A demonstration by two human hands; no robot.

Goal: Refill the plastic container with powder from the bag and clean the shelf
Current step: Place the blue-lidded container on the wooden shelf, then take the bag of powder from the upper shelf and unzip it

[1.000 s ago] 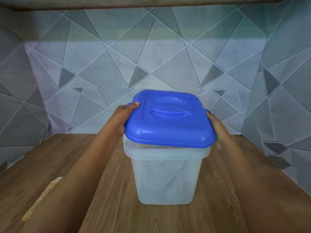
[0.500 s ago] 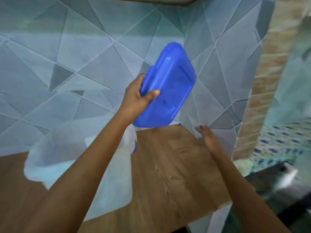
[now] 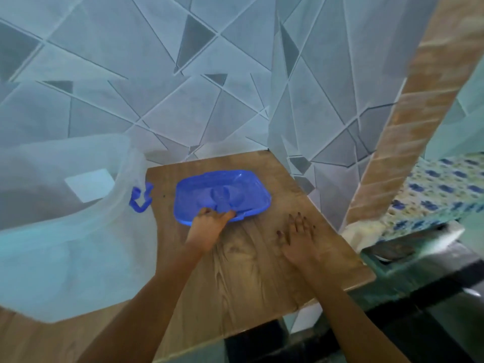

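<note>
The blue lid (image 3: 222, 195) lies upside down on the wooden shelf (image 3: 251, 268), near the back right corner. My left hand (image 3: 208, 226) grips the lid's near edge, thumb and fingers over the rim. My right hand (image 3: 297, 239) rests flat on the wood to the right of the lid, fingers spread and holding nothing. The translucent plastic container (image 3: 65, 221) stands uncovered at the left, very close to the camera and blurred, with a blue latch (image 3: 140, 197) on its right side. No bag of powder is in view.
Grey geometric-patterned walls (image 3: 157, 87) close the shelf at the back and right. The shelf's front edge and right corner drop off to a dark area below. A brick-patterned post (image 3: 408, 121) and a blue-and-yellow tiled surface (image 3: 440, 189) lie beyond at the right.
The lid came off the container in my left hand, swung right and went down onto the shelf upside down. My right hand left the container and settled flat on the wood. The view shifted right.
</note>
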